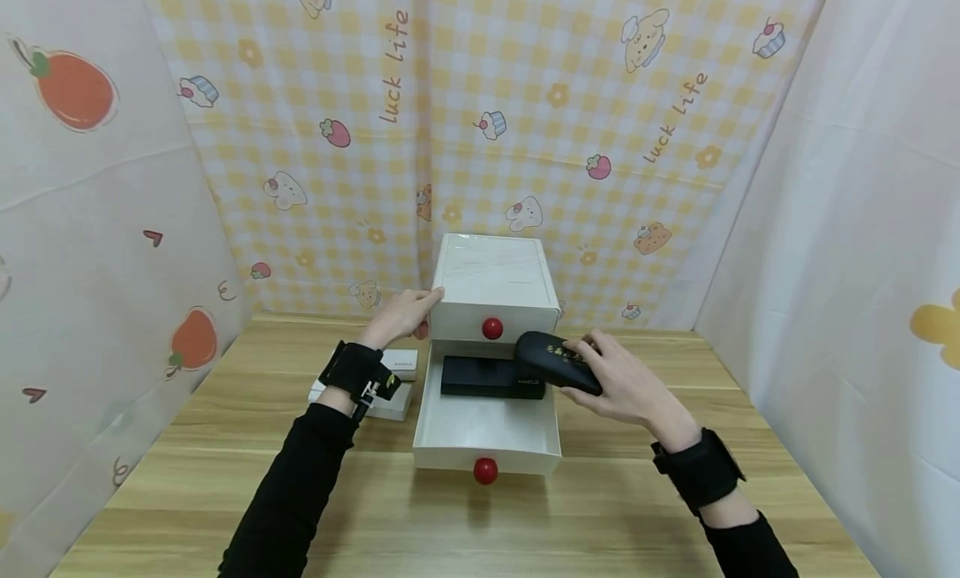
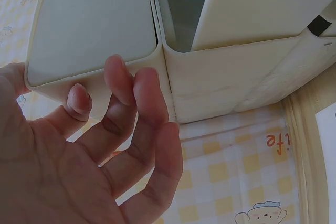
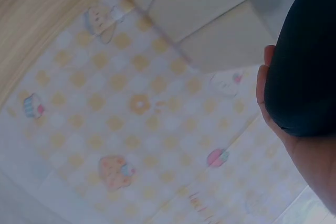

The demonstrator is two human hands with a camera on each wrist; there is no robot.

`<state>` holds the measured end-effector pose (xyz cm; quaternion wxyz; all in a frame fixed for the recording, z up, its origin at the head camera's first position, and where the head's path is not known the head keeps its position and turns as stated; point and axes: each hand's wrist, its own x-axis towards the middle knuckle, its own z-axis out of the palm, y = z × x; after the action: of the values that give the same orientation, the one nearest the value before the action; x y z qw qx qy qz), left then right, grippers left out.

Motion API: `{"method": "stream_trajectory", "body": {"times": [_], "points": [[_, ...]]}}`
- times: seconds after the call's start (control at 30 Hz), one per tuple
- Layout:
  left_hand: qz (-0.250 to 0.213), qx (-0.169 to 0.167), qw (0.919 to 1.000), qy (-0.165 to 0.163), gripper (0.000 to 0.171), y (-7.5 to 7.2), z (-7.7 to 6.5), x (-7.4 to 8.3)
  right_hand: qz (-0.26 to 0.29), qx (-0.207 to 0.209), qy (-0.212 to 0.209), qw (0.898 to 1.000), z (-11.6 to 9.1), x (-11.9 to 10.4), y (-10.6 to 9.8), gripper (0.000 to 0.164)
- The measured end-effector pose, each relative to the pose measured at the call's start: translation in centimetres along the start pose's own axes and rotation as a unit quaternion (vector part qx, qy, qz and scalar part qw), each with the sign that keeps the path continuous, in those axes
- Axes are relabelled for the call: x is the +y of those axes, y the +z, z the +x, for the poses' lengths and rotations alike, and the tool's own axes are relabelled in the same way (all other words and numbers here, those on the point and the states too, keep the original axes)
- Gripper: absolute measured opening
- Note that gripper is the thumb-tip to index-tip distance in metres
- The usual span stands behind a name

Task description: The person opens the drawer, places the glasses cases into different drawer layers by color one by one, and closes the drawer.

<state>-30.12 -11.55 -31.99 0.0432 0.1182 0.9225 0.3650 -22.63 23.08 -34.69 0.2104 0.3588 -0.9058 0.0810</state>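
Note:
A white two-drawer cabinet (image 1: 495, 269) stands at the back of the table, each drawer with a red knob. Its lower drawer (image 1: 480, 428) is pulled out and bears a flat black box (image 1: 480, 377) with small lettering near its rear. My left hand (image 1: 401, 315) touches the cabinet's upper left side; the left wrist view shows its fingers (image 2: 118, 85) loosely bent against the white wall. In my right hand (image 1: 618, 378) is a rounded black glasses case (image 1: 555, 359) with gold print, gripped over the drawer's right side. The dark case (image 3: 307, 61) hides part of that hand in the right wrist view.
Several white boxes (image 1: 390, 403) lie left of the drawer, partly behind my left wrist. A yellow checked curtain (image 1: 487, 161) hangs close behind the cabinet, with white cloth (image 1: 840, 253) on both sides. The wooden table (image 1: 600, 511) extends in front.

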Motion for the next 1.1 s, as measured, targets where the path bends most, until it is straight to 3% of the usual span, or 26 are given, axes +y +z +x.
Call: {"method": "stream_trajectory", "body": {"times": [0.27,0.47,0.83,1.1], "points": [[-0.002,-0.001,1.0,-0.002,0.059,0.1,0.1,0.0,0.016,-0.032,-0.06,0.998,2.5,-3.5,1.4,0.058],[-0.014,0.002,0.9999,-0.004,0.059,0.1,0.1,0.1,-0.015,-0.059,-0.1,0.993,3.6,-5.3,2.6,0.057],[-0.013,0.003,0.9999,-0.008,0.059,0.0,0.1,0.0,-0.029,-0.132,-0.111,0.985,4.3,-6.4,4.5,0.058],[-0.008,0.004,0.9999,-0.01,0.06,0.2,0.1,-0.1,-0.105,-0.114,-0.151,0.976,4.3,-6.7,6.1,0.058]]}}
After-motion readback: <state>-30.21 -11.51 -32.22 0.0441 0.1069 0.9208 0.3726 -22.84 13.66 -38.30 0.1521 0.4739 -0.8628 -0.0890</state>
